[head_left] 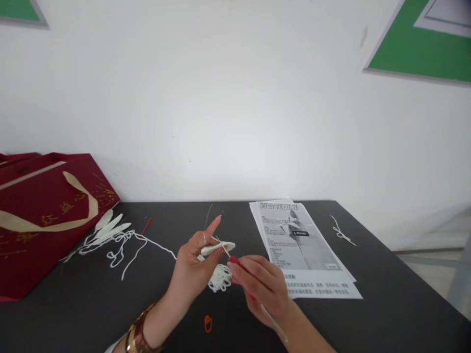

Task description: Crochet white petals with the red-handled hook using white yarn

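Observation:
My left hand [195, 262] pinches a small white crocheted piece [218, 248] between thumb and fingers, its index finger raised. A thin, wire-like strand [208, 215] rises by that finger. Closed round the red grip of a crochet hook [234, 260] is my right hand [263, 287]; the hook's metal tip meets the white piece, and its other end sticks out below the palm. Just under both hands lies a loose heap of white yarn [220, 279]. An orange stitch marker [208, 323] rests on the black table nearer to me.
At the left stands a dark red gift bag [44, 215], with several white petal-shaped pieces [108, 228] and trailing yarn beside it. A small red stick-like item [146, 226] lies near them. Printed sheets [301, 245] and a knotted white yarn scrap [342, 233] are to the right.

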Available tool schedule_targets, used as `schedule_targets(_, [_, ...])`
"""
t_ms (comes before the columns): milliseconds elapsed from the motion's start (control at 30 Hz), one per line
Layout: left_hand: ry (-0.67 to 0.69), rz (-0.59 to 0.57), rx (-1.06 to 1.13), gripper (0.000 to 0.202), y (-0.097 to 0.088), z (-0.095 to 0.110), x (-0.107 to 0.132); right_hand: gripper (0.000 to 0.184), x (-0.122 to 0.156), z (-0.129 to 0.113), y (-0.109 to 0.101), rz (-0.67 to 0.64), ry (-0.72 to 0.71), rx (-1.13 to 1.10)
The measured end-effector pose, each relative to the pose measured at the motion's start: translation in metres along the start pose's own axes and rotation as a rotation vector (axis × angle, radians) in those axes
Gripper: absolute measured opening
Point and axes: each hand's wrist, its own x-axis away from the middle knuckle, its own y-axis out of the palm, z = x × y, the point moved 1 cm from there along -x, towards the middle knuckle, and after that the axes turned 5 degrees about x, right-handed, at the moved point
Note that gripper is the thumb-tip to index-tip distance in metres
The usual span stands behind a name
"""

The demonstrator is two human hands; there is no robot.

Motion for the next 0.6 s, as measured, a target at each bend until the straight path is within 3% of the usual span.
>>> schedule_targets(100, [0.098,-0.073,-0.127,0.004,-0.003,-0.003,-0.004,0.046,-0.003,0.000,-0.001,0.067,0.153,-0.143])
schedule_targets(200, [0.102,-0.121,-0.156,0.004,-0.005,-0.004,-0.006,0.041,-0.008,-0.002,-0.008,0.078,0.206,-0.188])
schedule_targets(300, [0.072,-0.145,-0.145,0.019,-0.007,-0.005,-0.008,0.035,-0.011,-0.001,-0.016,0.079,0.249,-0.231])
schedule_targets(467, [-0.046,-0.280,-0.029,0.041,-0.010,-0.006,-0.011,0.023,-0.006,0.007,-0.024,0.053,0.431,-0.375])
schedule_targets(600, [-0.237,-0.385,0.146,0.045,-0.011,-0.002,-0.010,0.014,-0.001,0.014,-0.026,0.131,0.607,-0.557])
